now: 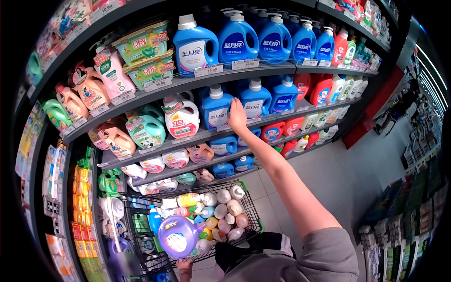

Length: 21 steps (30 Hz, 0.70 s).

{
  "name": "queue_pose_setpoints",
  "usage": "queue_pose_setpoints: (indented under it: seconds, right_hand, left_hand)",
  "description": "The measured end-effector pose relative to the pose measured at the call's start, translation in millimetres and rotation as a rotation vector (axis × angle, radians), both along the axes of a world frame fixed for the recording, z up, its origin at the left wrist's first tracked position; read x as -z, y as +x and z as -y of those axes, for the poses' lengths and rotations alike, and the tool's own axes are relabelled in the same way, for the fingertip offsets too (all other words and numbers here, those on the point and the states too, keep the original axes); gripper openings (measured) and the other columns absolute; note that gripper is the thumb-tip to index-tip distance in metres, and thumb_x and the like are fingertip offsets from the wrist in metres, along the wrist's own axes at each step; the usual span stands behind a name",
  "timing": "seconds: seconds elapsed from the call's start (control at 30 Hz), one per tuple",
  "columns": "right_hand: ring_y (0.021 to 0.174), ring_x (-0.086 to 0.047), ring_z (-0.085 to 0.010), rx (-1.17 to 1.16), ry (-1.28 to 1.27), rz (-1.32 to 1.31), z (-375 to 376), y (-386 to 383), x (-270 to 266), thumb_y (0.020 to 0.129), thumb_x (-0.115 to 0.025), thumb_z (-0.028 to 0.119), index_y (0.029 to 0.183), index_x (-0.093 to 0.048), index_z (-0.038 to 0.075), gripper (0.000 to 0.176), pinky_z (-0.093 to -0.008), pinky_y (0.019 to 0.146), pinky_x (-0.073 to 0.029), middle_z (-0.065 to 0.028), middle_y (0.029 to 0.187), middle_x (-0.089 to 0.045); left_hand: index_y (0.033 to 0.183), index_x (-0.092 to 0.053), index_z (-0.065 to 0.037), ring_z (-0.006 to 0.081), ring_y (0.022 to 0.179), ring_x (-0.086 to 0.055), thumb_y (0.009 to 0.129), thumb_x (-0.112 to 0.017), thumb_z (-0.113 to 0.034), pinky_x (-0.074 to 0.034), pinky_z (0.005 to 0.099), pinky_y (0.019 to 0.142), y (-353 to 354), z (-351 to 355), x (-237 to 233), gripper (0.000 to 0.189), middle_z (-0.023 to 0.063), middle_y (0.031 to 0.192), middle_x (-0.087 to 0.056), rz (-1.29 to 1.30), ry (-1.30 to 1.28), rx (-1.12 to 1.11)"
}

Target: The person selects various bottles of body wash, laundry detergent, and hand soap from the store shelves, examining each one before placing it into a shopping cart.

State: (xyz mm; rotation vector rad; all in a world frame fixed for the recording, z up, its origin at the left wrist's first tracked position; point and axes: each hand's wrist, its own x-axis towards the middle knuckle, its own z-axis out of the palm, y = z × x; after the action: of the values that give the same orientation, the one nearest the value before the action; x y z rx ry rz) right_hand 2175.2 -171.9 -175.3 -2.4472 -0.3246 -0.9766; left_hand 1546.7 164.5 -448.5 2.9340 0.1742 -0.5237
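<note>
My right hand (237, 115) reaches out to the middle shelf, its fingers closed at the handle side of a blue laundry detergent bottle (217, 105) with a white label. Another blue detergent bottle (255, 97) stands just right of that hand. Low in view, my left hand (185, 267) curls at the near edge of a black wire shopping cart (253, 207); part of it is cut off by the frame. Close to it, a large purple bottle (176, 236) lies on top of several bottles in the cart. Exactly how the left fingers wrap is hard to see.
Blue pump bottles (238, 40) and green Liby tubs (141, 43) line the shelf above. A white and red bottle (181, 116) stands left of the blue ones. Grey floor tiles (300, 174) run right of the cart, towards another shelf (399, 225).
</note>
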Motion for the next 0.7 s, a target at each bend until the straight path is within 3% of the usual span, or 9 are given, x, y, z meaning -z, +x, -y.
queue_pose_setpoints:
  seconds: [0.03, 0.13, 0.23, 0.27, 0.33, 0.37, 0.43, 0.57, 0.7]
  right_hand:
    - [0.121, -0.035, -0.0322, 0.012, -0.063, -0.101, -1, 15, -6, 0.060, -0.063, -0.001, 0.125, -0.031, -0.004, 0.073, -0.0373, 0.097, -0.034, -0.0207, 0.131, -0.035]
    - [0.124, -0.032, -0.0298, 0.052, 0.002, -0.254, -10, 53, -3, 0.062, -0.066, 0.002, 0.129, -0.024, -0.002, 0.079, -0.0359, 0.100, -0.032, -0.0178, 0.135, -0.030]
    - [0.124, -0.033, -0.0289, -0.006, 0.050, -0.484, -5, 75, -18, 0.060, -0.068, 0.008, 0.128, -0.029, 0.000, 0.079, -0.0332, 0.100, -0.033, -0.0180, 0.133, -0.033]
    - [0.123, -0.034, -0.0291, -0.036, -0.029, -0.531, -2, 91, -13, 0.060, -0.069, 0.010, 0.128, -0.030, 0.000, 0.079, -0.0329, 0.100, -0.034, -0.0182, 0.133, -0.034]
    - [0.122, -0.037, -0.0303, -0.232, -0.075, -0.681, 5, 109, -14, 0.057, -0.074, 0.023, 0.127, -0.033, 0.000, 0.085, -0.0331, 0.098, -0.036, -0.0188, 0.131, -0.038]
    - [0.120, -0.038, -0.0318, -0.231, -0.172, -0.572, 9, 107, -12, 0.049, -0.079, 0.034, 0.131, -0.029, -0.001, 0.101, -0.0341, 0.098, -0.035, -0.0230, 0.127, -0.041]
    - [0.118, -0.040, -0.0341, -0.226, -0.183, -0.521, 12, 106, -14, 0.040, -0.082, 0.041, 0.129, -0.034, 0.000, 0.109, -0.0350, 0.097, -0.036, -0.0241, 0.124, -0.043]
    - [0.115, -0.040, -0.0370, -0.259, -0.297, -0.571, 23, 105, -20, 0.035, -0.084, 0.040, 0.125, -0.037, 0.000, 0.110, -0.0369, 0.095, -0.037, -0.0241, 0.121, -0.044]
    - [0.110, -0.046, -0.0380, -0.333, -0.128, -0.601, 28, 95, -10, 0.036, -0.086, 0.030, 0.125, -0.036, 0.007, 0.104, -0.0388, 0.091, -0.040, -0.0232, 0.121, -0.045]
  left_hand:
    - [0.077, -0.065, -0.023, 0.0264, 0.101, -0.042, 0.073, -0.060, -0.030, -0.032, 0.0432, 0.089, 1, 21, -10, 0.009, 0.0071, 0.092, -0.054, 0.036, -0.007, -0.214]
    - [0.101, -0.052, -0.009, 0.0368, 0.113, -0.035, 0.063, -0.066, -0.021, -0.025, 0.0545, 0.095, -15, 49, 79, 0.042, 0.0241, 0.108, -0.043, 0.268, 0.129, -0.809]
    - [0.099, -0.052, -0.008, 0.0407, 0.117, -0.030, 0.062, -0.067, -0.013, -0.025, 0.0522, 0.099, 22, 139, -24, 0.041, 0.0226, 0.115, -0.039, 0.353, 0.140, -0.831]
    - [0.102, -0.054, -0.016, 0.0435, 0.127, -0.015, 0.058, -0.069, -0.005, -0.018, 0.0502, 0.103, 20, 150, -23, 0.049, 0.0220, 0.132, -0.026, 0.365, -0.043, -0.947]
    - [0.101, -0.054, -0.015, 0.0436, 0.127, -0.016, 0.059, -0.068, -0.005, -0.019, 0.0503, 0.102, 10, 166, -32, 0.046, 0.0219, 0.131, -0.027, 0.417, -0.098, -1.011]
    - [0.099, -0.055, -0.014, 0.0436, 0.126, -0.017, 0.060, -0.068, -0.005, -0.021, 0.0504, 0.102, 4, 171, -30, 0.042, 0.0217, 0.130, -0.028, 0.453, -0.157, -1.048]
    - [0.096, -0.056, -0.012, 0.0419, 0.123, -0.023, 0.061, -0.065, -0.003, -0.024, 0.0499, 0.100, -14, 167, -15, 0.038, 0.0211, 0.127, -0.032, 0.462, -0.054, -1.075]
    - [0.091, -0.056, -0.009, 0.0364, 0.113, -0.035, 0.063, -0.059, 0.001, -0.029, 0.0473, 0.095, -43, 168, -13, 0.029, 0.0186, 0.117, -0.039, 0.634, -0.052, -1.186]
    - [0.089, -0.055, -0.006, 0.0358, 0.111, -0.038, 0.065, -0.057, 0.003, -0.030, 0.0443, 0.095, -39, 164, -22, 0.026, 0.0189, 0.115, -0.041, 0.606, -0.096, -1.279]
